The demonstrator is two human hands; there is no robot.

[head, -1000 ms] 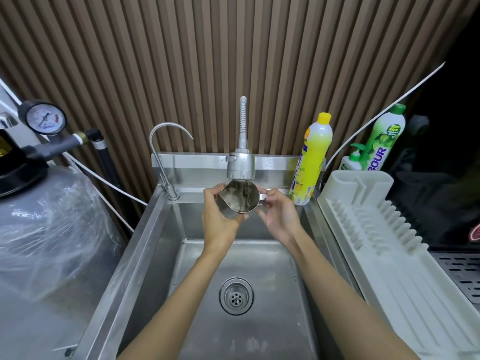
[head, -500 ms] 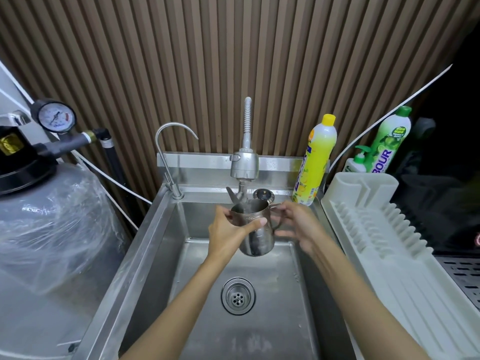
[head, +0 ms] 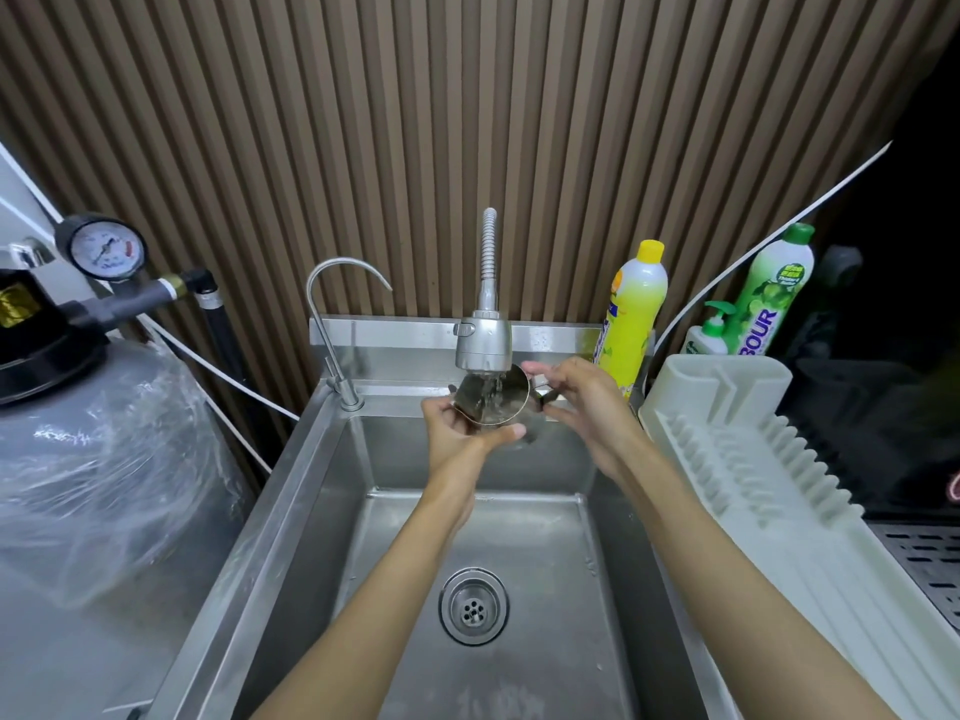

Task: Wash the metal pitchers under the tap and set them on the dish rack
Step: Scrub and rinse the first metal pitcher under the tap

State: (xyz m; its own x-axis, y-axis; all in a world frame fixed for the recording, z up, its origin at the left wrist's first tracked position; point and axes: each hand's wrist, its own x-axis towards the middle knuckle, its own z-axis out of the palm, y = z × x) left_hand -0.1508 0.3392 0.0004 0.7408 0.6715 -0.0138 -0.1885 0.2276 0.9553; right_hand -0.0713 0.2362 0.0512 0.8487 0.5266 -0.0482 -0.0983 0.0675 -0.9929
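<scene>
Slatted brown wall behind the steel sink (head: 322,511). Under the tap (head: 484,345), the metal pitcher (head: 501,402) lies tipped, mouth toward me, handle right. My left hand (head: 457,431) cups its body, thumb curled beneath; my right hand (head: 584,402) pinches the handle.

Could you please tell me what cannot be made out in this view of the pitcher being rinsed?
Head view only.
pitcher base and handle: covered by the left hand and right hand.
pressure gauge reading: too small.
dish rack near end: cut off by the frame edge.
green bottle label: partly behind the dish rack.
</scene>
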